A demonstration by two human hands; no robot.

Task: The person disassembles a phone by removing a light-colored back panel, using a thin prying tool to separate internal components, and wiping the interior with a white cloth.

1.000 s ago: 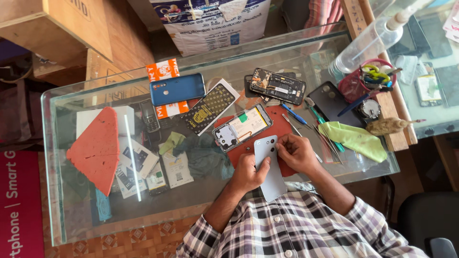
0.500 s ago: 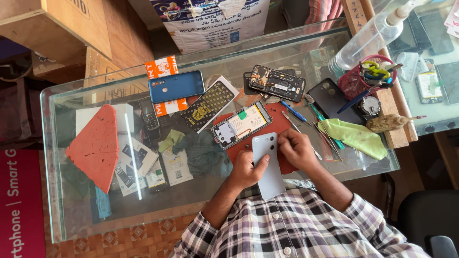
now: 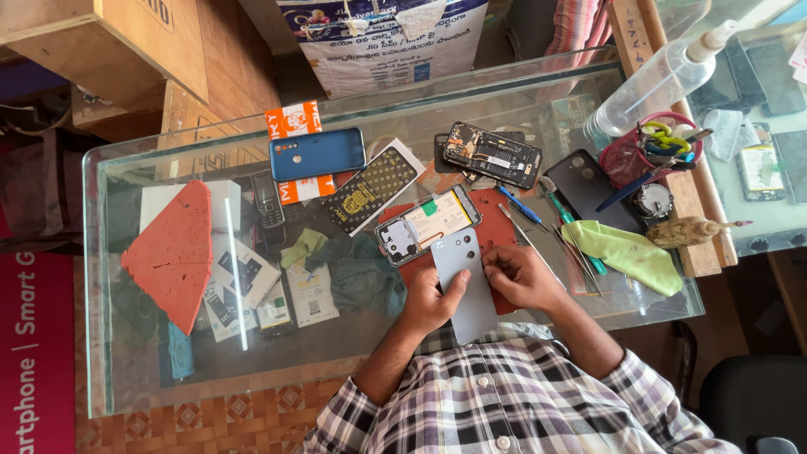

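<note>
Both forearms reach forward, bare below rolled checked sleeves. The left hand (image 3: pixel 430 301) and right hand (image 3: pixel 519 276) sit close together, fingers curled in a grip.

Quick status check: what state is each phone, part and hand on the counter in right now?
Grey back cover: off its phone, held by both hands.
Left hand: gripping the cover's left edge.
Right hand: pinching its right edge.
Opened phone: flat, internals exposed.
Second opened phone: flat, internals exposed.
Blue phone: face down, closed.
Spray bottle: lying tilted, capped.

A matt grey plastic phone back cover (image 3: pixel 467 282) lies over a glossy glass counter (image 3: pixel 538 84) beside soft green cloth (image 3: pixel 626 252).
</note>
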